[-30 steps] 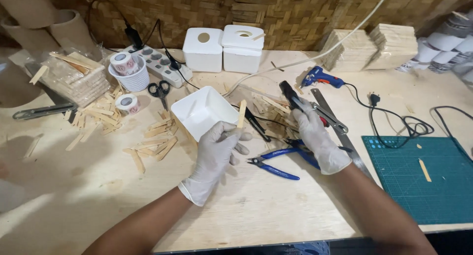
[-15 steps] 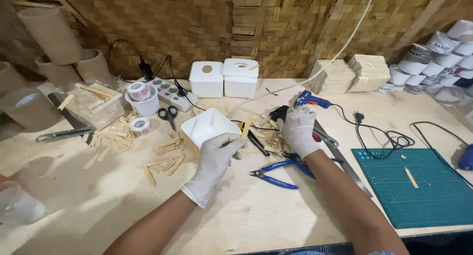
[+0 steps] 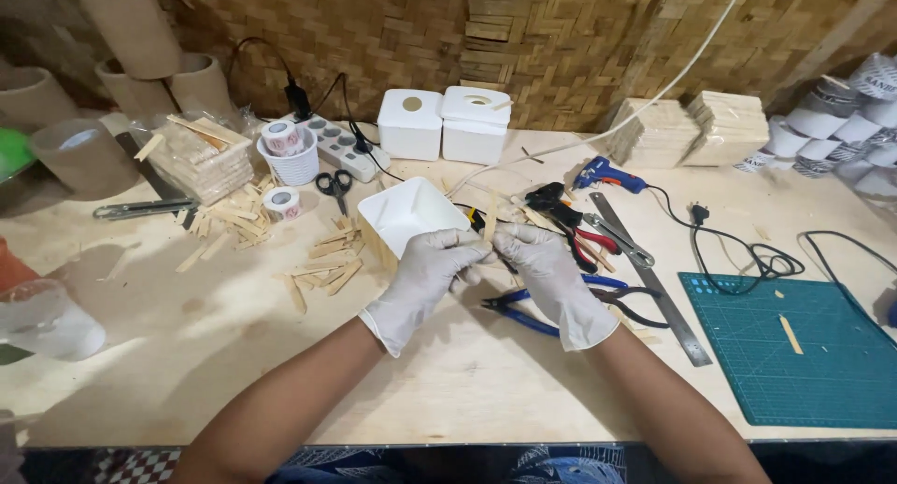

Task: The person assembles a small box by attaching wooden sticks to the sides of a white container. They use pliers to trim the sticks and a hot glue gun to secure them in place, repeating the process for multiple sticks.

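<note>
White box [image 3: 408, 215] sat tilted on the counter [image 3: 234, 353], open side facing up toward the camera, pinched at its near corner by the left hand [image 3: 422, 271]. Left grip closed on the box rim. Right hand [image 3: 549, 277] met the left just beside that corner, fingers curled closed; a thin wood stick [image 3: 491, 215] stood up just above the two grips, touching the box edge. Could not tell which hand actually held the stick. Both hands gloved white.

Right under the right grip: blue pliers [image 3: 523, 314], with red-handled cutters [image 3: 589, 243] and a metal ruler [image 3: 649, 277] just past it to the right. Black glue gun [image 3: 547, 202] right behind the right grip, blue one [image 3: 607, 176] further back. Green mat [image 3: 794, 372] well to the right with one stick lying on it.

Left of the left grip: loose sticks [image 3: 322, 264] scattered near, scissors [image 3: 334, 187] behind them, tape rolls [image 3: 280, 204] and a power strip [image 3: 341, 148] further out. Two white lidded boxes [image 3: 447, 124] straight behind the grips by the woven wall. Cardboard tubes [image 3: 131, 26] far back-left.
</note>
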